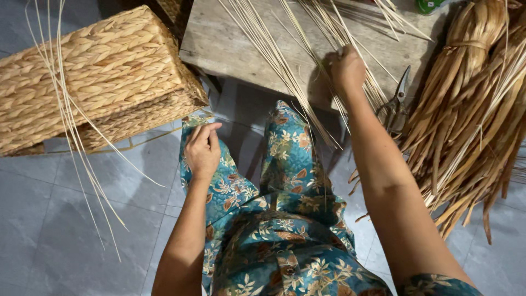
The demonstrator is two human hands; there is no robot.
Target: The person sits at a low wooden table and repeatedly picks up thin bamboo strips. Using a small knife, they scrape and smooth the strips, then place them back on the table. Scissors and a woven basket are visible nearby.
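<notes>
Grey tile floor (66,230) fills the lower frame, w/ the person's floral teal trousers (274,219) running down the middle to 6 o'clock. At 10 o'clock sits a big woven basket (93,71), tipped on its side, w/ a few loose pale strands (66,109) trailing off it toward 7 o'clock. At 3 o'clock lies a thick bundle of tan dried leaves (471,120), tied near the top, long axis approx 1 to 5 o'clock. At 12 o'clock is a low wooden board (230,44).

Across that board fan the thin pale reeds (274,55); their long axis runs approx 11 to 5 o'clock, and the lower ends overhang the near edge above the knee. They look v. light, springy and thin, prob. stiff enough to snap if bent sharply. Best taken as a bunch nr the middle, not singly by the tips.

Right hand (346,68) is at 1 o'clock on the board, fingers curled tight round a bunch of reeds; exact strand count can't be told. Left hand (203,148) rests on the left knee at 9 o'clock of centre, fingers loosely together and bent, holding nothing. Small metal scissors (399,96) lie just right of the right wrist, tips pointing to 12 o'clock.
</notes>
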